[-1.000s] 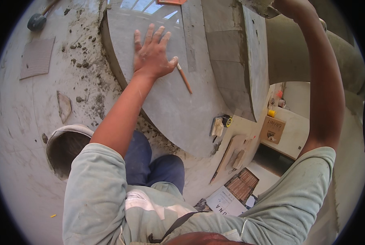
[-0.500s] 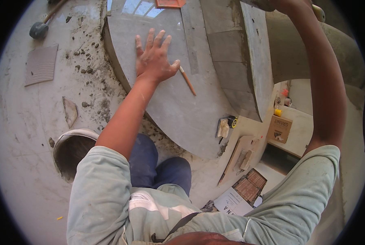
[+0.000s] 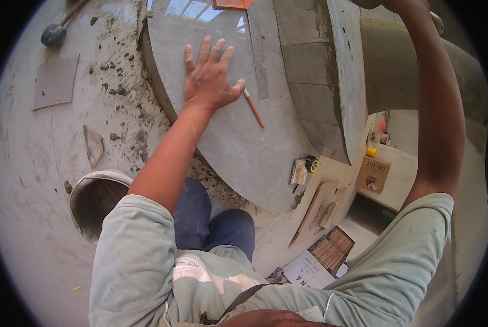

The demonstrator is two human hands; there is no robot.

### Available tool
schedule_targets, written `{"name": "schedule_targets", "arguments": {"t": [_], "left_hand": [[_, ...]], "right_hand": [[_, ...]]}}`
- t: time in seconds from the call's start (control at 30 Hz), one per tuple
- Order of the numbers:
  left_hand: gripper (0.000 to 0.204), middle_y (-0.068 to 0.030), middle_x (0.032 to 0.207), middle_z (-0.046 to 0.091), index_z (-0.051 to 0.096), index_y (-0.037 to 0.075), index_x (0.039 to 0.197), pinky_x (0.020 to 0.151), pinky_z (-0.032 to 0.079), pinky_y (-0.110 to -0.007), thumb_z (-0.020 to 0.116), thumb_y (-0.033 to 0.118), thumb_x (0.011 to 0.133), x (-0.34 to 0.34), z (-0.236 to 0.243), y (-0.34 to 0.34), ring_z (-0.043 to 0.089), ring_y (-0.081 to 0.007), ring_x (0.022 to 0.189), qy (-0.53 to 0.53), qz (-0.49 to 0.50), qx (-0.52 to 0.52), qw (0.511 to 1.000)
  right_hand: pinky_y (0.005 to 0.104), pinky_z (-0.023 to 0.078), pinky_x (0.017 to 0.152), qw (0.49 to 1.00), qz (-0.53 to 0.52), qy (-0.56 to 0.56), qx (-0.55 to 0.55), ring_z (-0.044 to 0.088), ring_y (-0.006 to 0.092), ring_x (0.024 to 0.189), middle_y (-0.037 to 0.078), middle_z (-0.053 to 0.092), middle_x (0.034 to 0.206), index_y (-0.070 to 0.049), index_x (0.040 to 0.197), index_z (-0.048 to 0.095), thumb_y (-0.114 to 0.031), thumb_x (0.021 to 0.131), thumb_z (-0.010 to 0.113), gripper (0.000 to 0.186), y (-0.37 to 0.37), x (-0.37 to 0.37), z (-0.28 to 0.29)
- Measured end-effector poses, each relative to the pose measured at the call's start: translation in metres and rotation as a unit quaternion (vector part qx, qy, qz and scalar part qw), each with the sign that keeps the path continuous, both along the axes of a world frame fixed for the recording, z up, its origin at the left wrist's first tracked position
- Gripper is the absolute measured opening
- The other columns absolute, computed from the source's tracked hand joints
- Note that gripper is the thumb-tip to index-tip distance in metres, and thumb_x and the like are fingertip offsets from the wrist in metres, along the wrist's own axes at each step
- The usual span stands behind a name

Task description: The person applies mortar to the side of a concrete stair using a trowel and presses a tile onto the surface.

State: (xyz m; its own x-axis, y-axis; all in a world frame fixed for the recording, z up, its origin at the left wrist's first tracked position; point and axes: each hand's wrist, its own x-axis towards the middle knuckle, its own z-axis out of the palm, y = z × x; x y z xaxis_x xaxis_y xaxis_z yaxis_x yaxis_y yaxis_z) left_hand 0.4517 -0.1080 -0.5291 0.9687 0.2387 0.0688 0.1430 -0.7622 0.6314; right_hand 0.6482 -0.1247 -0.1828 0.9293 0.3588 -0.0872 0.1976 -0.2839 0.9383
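Note:
Spread flat, with its fingers apart, my left hand (image 3: 210, 82) lies on a smooth grey tiled step (image 3: 227, 147) with a curved front edge. By its thumb a pencil (image 3: 255, 110) rests on the surface. My right arm reaches up to the top right, where my right hand (image 3: 406, 4) is partly cut off by the picture's edge. It is closed round a tool (image 3: 438, 23) whose rounded handle end shows beyond the hand; the rest is mostly out of view. Below it rises a tiled riser (image 3: 311, 82) topped by another grey slab (image 3: 348, 71).
A tape measure (image 3: 311, 163) and a small block (image 3: 298, 171) sit at the step's right end. Left are a bucket (image 3: 94, 180), a mallet (image 3: 53, 36), a tile piece (image 3: 57, 82) and mortar crumbs (image 3: 121, 91). A float (image 3: 315, 212) and cardboard boxes (image 3: 373, 173) stand right.
The view has shifted slightly, so the scene sits a little further right and the right hand a bit higher. My left hand stays flat on the step.

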Motion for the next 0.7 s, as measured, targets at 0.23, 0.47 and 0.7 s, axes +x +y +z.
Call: {"name": "schedule_targets", "arguments": {"t": [0.23,0.47,0.7], "left_hand": [[0.079,-0.0021,0.162,0.040,0.051,0.022,0.151,0.129,0.001,-0.053,0.073,0.052,0.082,0.000,0.002,-0.001,0.020,-0.0224,0.157,0.005,0.000,0.014,1.000],[0.080,-0.0011,0.162,0.039,0.050,0.023,0.152,0.129,0.003,-0.053,0.073,0.053,0.082,0.002,0.004,-0.008,0.020,-0.0213,0.157,0.007,-0.013,0.019,1.000],[0.081,-0.0016,0.163,0.038,0.049,0.024,0.153,0.129,0.002,-0.053,0.071,0.055,0.082,0.000,0.001,-0.003,0.019,-0.0217,0.158,0.009,-0.003,0.042,0.999]], "right_hand": [[0.0401,0.059,0.077,0.996,0.009,0.088,-0.030,0.074,0.0305,0.095,0.014,0.076,0.101,-0.007,0.099,0.079,-0.031,0.082,0.074,0.030,-0.009,0.010,-0.003],[0.0433,0.058,0.075,0.993,-0.072,0.092,-0.033,0.074,0.0321,0.091,0.014,0.077,0.095,-0.006,0.094,0.079,-0.026,0.081,0.072,0.025,-0.056,-0.038,0.004],[0.0486,0.055,0.088,0.982,-0.133,0.136,-0.002,0.069,0.0389,0.098,0.021,0.072,0.103,-0.002,0.096,0.072,-0.021,0.088,0.064,0.022,-0.096,-0.081,-0.008]]}}
